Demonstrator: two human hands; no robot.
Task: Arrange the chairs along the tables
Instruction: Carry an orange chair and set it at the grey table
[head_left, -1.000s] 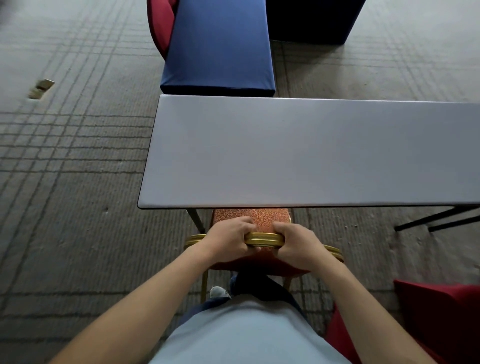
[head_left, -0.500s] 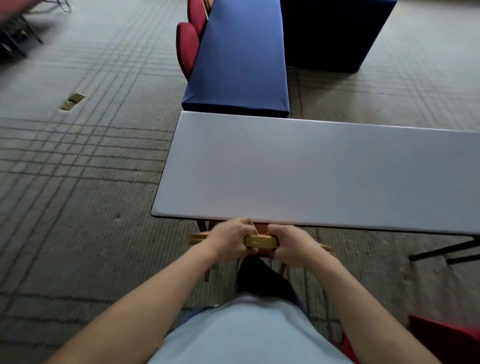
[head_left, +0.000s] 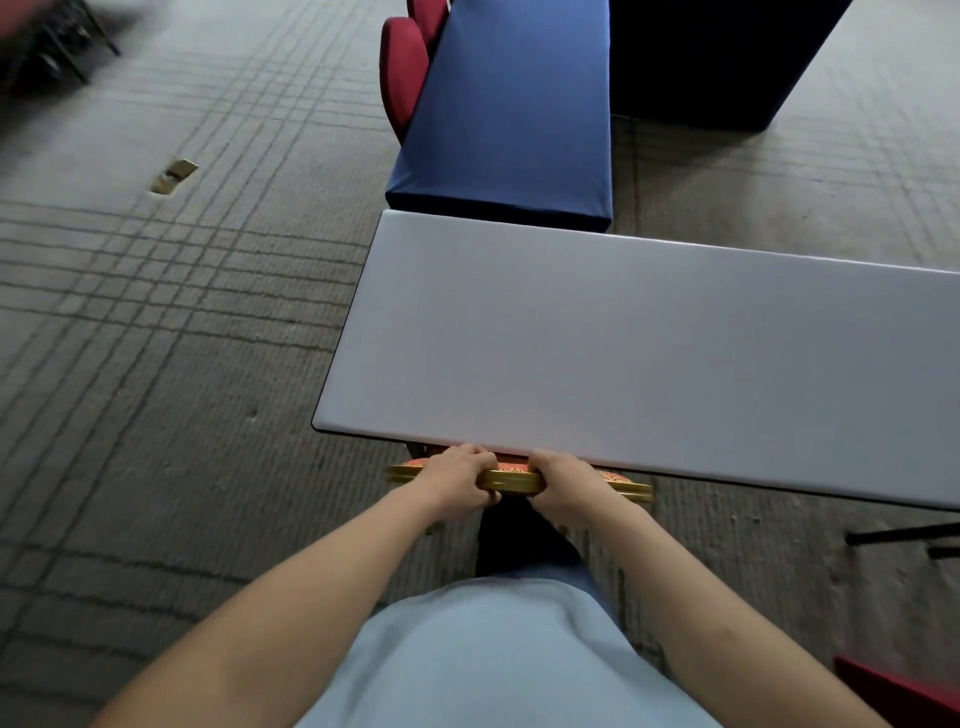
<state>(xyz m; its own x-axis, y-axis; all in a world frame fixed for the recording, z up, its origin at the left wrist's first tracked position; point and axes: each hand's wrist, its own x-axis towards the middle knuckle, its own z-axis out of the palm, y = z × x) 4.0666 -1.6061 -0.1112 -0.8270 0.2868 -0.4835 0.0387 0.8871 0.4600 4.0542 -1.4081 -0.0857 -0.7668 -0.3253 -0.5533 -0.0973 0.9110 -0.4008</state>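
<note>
Both hands grip the gold top rail of a chair (head_left: 511, 479) at about 6 o'clock from the frame's centre. The left hand (head_left: 457, 480) and the right hand (head_left: 563, 483) sit side by side, close together, fingers curled over the rail. The chair is pushed in under the near long edge of the grey bench (head_left: 649, 353); only the rail and a sliver of orange patterned upholstery show, and the seat is hidden beneath the top. The rail lies just at the bench's near edge, by its left corner.

The grey bench runs from that corner off toward 3 o'clock, leaving the frame. Its far long edge meets the end of a blue-covered bench (head_left: 511, 114) stretching away toward 12 o'clock. Along the blue bench's left side, at 11 o'clock, two red chair backs (head_left: 402, 73) stand close against it.

Open carpet (head_left: 156, 364) fills everything from 7 to 11 o'clock, broken only by a small floor hatch (head_left: 174, 175) at 10 o'clock. At 4 o'clock black bench legs (head_left: 904, 535) stick out over the carpet, and a red edge of another chair (head_left: 904, 696) shows at 5 o'clock. A dark covered block (head_left: 717, 57) stands at 1 o'clock.
</note>
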